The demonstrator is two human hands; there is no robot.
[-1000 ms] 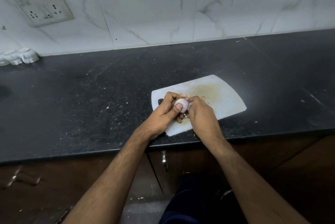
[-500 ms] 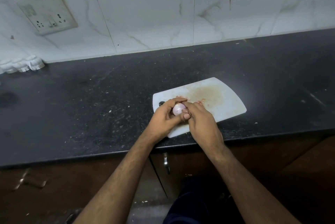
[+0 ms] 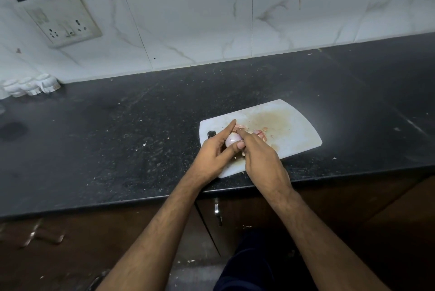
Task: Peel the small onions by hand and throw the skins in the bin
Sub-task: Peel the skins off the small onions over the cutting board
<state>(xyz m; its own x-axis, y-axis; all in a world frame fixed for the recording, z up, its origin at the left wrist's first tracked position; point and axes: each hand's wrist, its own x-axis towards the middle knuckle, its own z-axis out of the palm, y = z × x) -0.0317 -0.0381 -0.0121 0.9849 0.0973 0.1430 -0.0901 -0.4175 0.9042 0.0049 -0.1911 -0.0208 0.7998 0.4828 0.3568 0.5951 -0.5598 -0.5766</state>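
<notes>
A small pale pink onion (image 3: 231,139) sits between both hands over the near left part of a white cutting board (image 3: 287,126). My left hand (image 3: 216,154) grips it, thumb across its near side and index finger stretched out behind it. My right hand (image 3: 260,159) pinches at the onion's right side with its fingertips. Loose pinkish skins (image 3: 260,132) lie on the board just beyond my right hand. No bin is in view.
The board has a brown stain and lies near the front edge of a black stone counter (image 3: 117,140). A black knife handle tip (image 3: 211,133) shows left of my left hand. Small white pots (image 3: 30,86) stand at the far left by the tiled wall.
My left index finger has straightened out behind the onion. Both hands stay over the same spot on the board, with the onion turned slightly between them.
</notes>
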